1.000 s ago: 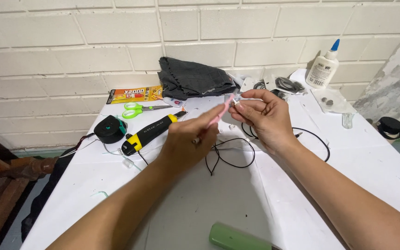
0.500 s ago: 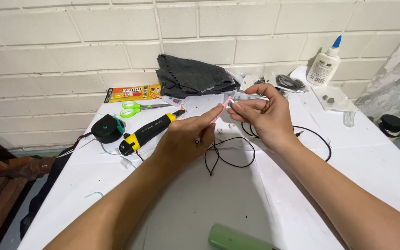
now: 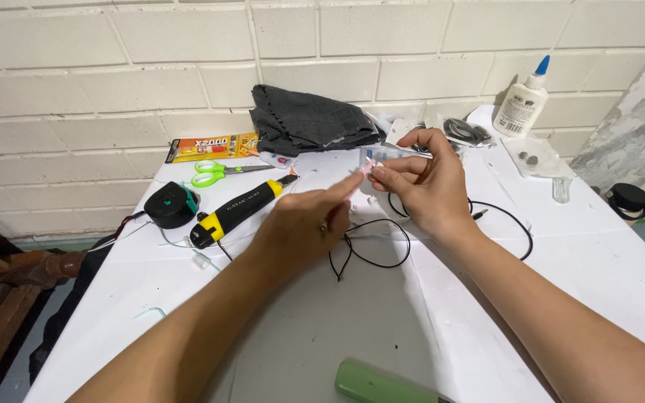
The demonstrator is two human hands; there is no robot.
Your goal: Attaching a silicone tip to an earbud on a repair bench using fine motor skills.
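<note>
The tiny pink and clear thing (image 3: 368, 166) pinched between both hands is too small to tell. The bottom edge cuts off a pale green plastic tool (image 3: 382, 383).

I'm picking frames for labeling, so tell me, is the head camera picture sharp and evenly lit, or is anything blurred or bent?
Head view: light is soft and even, no hard shadows or glare on the white table; the left hand is motion-smeared at its fingertips, the right hand crisper; the small pink-tipped piece between them is too tiny to resolve; brick lines bow slightly from the wide lens.

Bare forearms — no sleeves, no gloves.
</note>
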